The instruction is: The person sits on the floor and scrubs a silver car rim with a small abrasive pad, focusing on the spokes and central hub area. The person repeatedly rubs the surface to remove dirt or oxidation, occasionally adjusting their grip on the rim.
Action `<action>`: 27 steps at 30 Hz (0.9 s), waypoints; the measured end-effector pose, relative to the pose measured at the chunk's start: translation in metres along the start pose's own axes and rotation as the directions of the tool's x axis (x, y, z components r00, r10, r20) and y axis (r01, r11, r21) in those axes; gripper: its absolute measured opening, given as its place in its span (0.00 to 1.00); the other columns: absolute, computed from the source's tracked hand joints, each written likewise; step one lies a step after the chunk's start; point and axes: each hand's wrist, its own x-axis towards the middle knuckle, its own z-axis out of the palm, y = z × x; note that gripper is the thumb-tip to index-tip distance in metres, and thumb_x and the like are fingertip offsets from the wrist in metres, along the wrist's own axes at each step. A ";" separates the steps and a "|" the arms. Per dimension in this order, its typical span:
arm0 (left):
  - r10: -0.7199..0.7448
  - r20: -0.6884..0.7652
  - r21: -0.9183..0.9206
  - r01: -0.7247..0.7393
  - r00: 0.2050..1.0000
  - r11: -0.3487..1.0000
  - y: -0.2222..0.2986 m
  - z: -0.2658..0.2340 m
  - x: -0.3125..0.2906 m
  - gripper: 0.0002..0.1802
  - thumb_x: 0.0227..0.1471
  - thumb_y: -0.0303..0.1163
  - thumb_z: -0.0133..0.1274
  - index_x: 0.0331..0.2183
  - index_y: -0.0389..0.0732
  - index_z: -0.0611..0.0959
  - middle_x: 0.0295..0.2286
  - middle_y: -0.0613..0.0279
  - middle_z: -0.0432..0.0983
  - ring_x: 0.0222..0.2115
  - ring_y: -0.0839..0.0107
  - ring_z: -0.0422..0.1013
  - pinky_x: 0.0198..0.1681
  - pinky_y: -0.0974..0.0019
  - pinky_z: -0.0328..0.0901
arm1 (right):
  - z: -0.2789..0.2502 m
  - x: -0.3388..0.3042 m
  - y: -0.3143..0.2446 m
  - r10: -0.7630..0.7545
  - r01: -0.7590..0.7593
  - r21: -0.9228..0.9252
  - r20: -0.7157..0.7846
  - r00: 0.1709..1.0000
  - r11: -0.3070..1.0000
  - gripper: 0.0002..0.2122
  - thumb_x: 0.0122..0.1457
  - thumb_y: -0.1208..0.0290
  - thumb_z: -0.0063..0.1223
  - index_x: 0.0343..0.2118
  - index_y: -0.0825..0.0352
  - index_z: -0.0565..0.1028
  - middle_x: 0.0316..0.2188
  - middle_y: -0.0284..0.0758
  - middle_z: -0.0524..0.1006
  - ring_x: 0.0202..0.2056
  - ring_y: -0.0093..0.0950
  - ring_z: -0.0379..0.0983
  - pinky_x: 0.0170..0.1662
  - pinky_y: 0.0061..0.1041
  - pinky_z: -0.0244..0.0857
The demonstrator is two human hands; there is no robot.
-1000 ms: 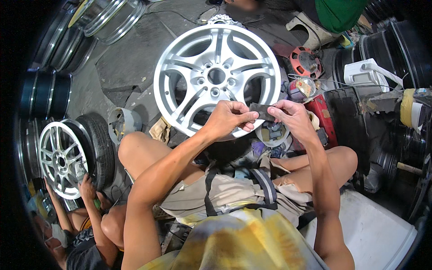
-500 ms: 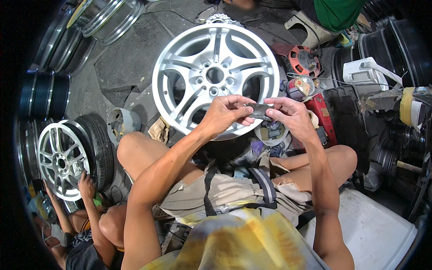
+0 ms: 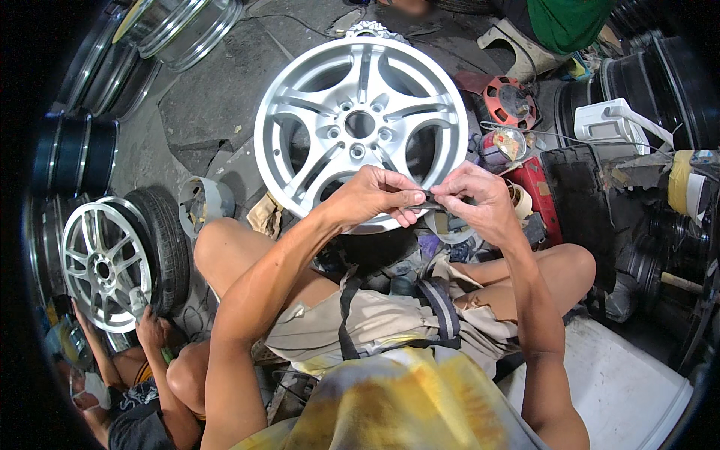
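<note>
1. Head view: the strip [image 3: 430,201], dark and thin, is between the two hands, over the near edge of the wheel [image 3: 360,143].
2. Left hand [image 3: 379,196]: thumb and forefinger pinch the left end of the strip; the other fingers curl loosely.
3. Right hand [image 3: 481,196]: thumb and fingertips close narrowly on the right end.
4. The fingers cover most of the strip; whether it is folded cannot be told.
5. Handling, strip: judged light, soft and easily bent. Take hold at opposite ends, between thumb and finger pads; a light pinch should suffice.
6. Handling, wheel: lies face up beyond the knees. Judged stiff and fairly heavy, with smooth silver surfaces that may slip. Grip the outer rim on opposite sides.
7. Surroundings: a tub [image 3: 451,239] stands below the right hand; a red case [image 3: 538,199] stands to its right.
</note>
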 end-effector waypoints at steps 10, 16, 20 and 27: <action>0.133 -0.012 0.244 -0.126 0.991 0.962 -0.003 0.002 0.002 0.11 0.58 0.33 0.60 0.36 0.34 0.86 0.26 0.62 0.81 0.25 0.79 0.77 0.31 0.75 0.72 | 0.005 0.002 -0.004 0.229 -0.229 -0.026 0.022 0.973 0.973 0.08 0.59 0.74 0.61 0.38 0.72 0.81 0.30 0.36 0.83 0.31 0.17 0.76 0.36 0.19 0.70; 0.065 0.091 0.156 -0.078 0.994 0.985 0.008 0.000 -0.003 0.14 0.61 0.36 0.56 0.36 0.33 0.85 0.26 0.63 0.81 0.24 0.78 0.77 0.29 0.75 0.72 | 0.008 0.000 -0.010 0.202 -0.200 -0.060 0.018 0.979 0.978 0.07 0.59 0.73 0.59 0.37 0.72 0.81 0.28 0.35 0.82 0.30 0.18 0.76 0.35 0.21 0.70; 0.086 0.104 0.326 -0.116 0.991 0.938 0.009 0.000 -0.006 0.14 0.62 0.36 0.55 0.36 0.33 0.85 0.25 0.63 0.81 0.24 0.78 0.77 0.28 0.75 0.72 | 0.017 -0.002 -0.008 0.115 -0.113 -0.099 0.023 0.993 0.989 0.06 0.58 0.75 0.58 0.35 0.72 0.80 0.26 0.37 0.81 0.27 0.21 0.76 0.33 0.22 0.69; -0.002 0.136 0.158 -0.020 0.991 0.987 0.010 -0.002 -0.004 0.13 0.61 0.36 0.56 0.35 0.34 0.85 0.26 0.63 0.81 0.26 0.79 0.77 0.31 0.74 0.73 | 0.023 0.000 -0.013 -0.217 0.210 -0.407 0.028 0.976 0.889 0.06 0.50 0.79 0.61 0.32 0.70 0.76 0.25 0.38 0.75 0.26 0.34 0.76 0.31 0.28 0.70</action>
